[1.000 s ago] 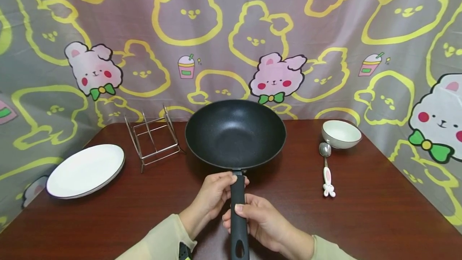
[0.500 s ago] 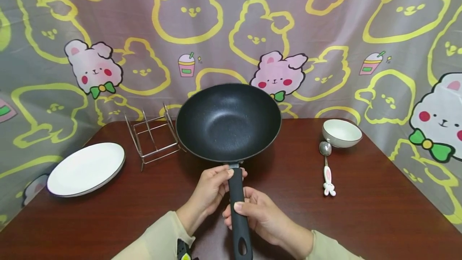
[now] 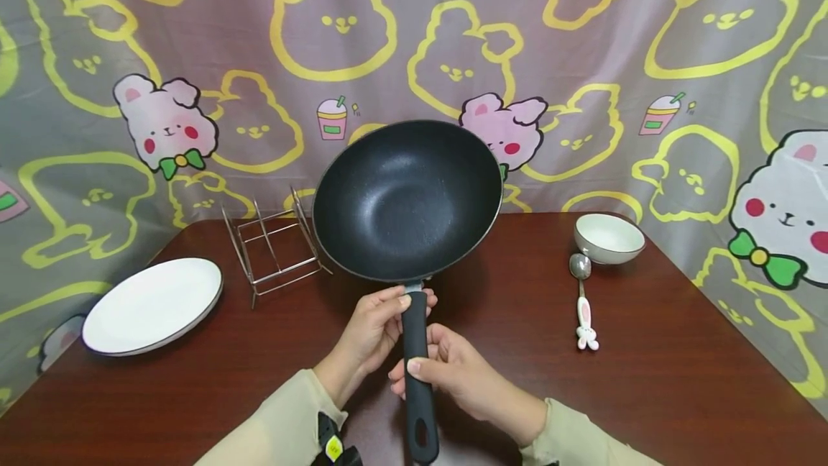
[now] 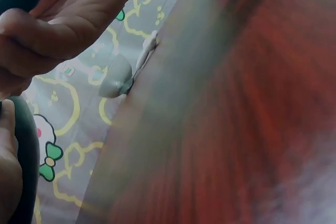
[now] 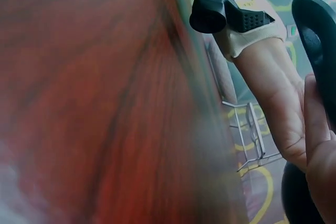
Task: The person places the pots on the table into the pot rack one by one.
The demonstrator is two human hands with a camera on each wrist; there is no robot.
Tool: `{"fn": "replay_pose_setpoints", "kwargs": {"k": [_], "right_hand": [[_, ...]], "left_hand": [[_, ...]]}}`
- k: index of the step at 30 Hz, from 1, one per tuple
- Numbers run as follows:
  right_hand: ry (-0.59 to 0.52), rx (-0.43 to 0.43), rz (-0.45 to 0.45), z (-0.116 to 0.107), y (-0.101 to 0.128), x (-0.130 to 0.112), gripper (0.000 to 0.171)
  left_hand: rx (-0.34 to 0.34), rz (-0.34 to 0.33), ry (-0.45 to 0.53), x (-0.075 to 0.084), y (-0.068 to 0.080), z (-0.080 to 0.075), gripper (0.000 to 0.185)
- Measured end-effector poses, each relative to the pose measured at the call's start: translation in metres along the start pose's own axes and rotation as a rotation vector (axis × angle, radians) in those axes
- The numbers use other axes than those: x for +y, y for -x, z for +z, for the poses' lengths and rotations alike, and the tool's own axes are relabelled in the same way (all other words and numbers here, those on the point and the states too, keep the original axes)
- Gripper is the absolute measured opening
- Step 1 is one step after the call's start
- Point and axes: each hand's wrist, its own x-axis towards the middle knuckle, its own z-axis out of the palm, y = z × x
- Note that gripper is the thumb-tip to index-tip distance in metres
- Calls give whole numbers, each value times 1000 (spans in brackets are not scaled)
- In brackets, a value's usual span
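A black wok-shaped pan point(image 3: 406, 200) hangs tilted above the brown table point(image 3: 647, 394), its inside turned toward me. Both hands hold its black handle point(image 3: 416, 372). My left hand point(image 3: 382, 318) grips the handle close to the bowl. My right hand point(image 3: 440, 372) grips it lower down, thumb on top. In the right wrist view the handle's end with its hanging hole point(image 5: 317, 40) shows beside my right hand's fingers point(image 5: 317, 145) and the left forearm. In the left wrist view curled fingers point(image 4: 47, 30) wrap the dark handle point(image 4: 23, 166).
A white plate point(image 3: 152, 305) lies at the left. Behind it stands a wire rack point(image 3: 274, 247). A white bowl point(image 3: 609, 239) sits at the right, with a rabbit-handled spoon point(image 3: 583, 302) in front of it. A patterned cloth backs the table.
The pan has risen off the table and tipped further up toward me. Both hands kept their grip and moved slightly left with the handle.
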Motion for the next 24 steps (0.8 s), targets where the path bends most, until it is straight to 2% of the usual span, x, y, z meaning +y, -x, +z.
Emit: {"fn": "replay_pose_setpoints", "kwargs": {"k": [6,14,24], "right_hand": [[19,-33,-44,-5,-3,3,18],[61,-28,-18,-3,-10,3,21],[271,44,12,1,-18,3,23]], "left_hand": [[-31,15,21,1,-3,-4,26],[-63,27,29,6,-2,-12,27],[-89,16,17,13,-2,-17,36]]}}
